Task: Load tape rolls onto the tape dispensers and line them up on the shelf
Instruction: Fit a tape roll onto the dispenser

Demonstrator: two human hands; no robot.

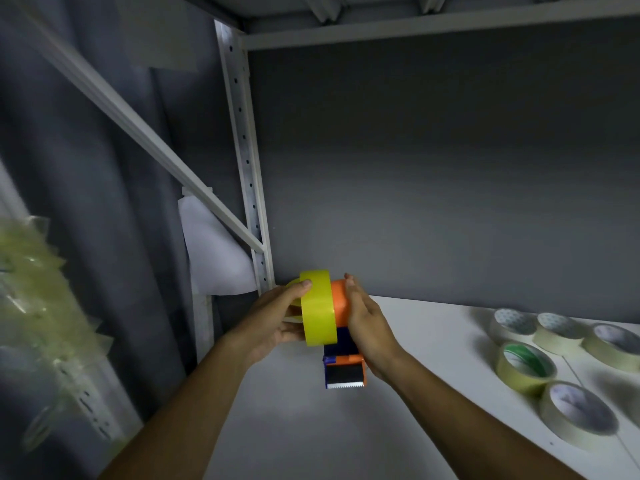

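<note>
One dispenser [343, 344] was in hand, held in the air over the near-left part of the white shelf [433, 341], with one yellow tape roll [318, 308] against its left side. Toothed blade pointed toward the camera; orange hub end pointed away.

Left hand [273, 320] gripped the roll, thumb curled over the top of its rim, fingers under the lower edge. Right hand [367, 327] lay along the dispenser's right side, fingers straight and close together, pressing the orange body rather than wrapping it. Whether the roll was fully seated on the hub could not be told; the roll hid the joint.

Handling, judged: roll light, stiff at the core, outer wrap smooth and probably slick, so a hold across the rim with thumb opposing fingers suits it. Dispenser rigid plastic, light; best held by the body or handle, well clear of the serrated blade, which could nick a finger.

Counts, near to far on the right of the shelf: five loose rolls lying flat, nearest pale one [578, 415], then a yellowish one with green inside its core [526, 367], then three pale ones in a row at the back [561, 330]. No other dispenser in view.
</note>
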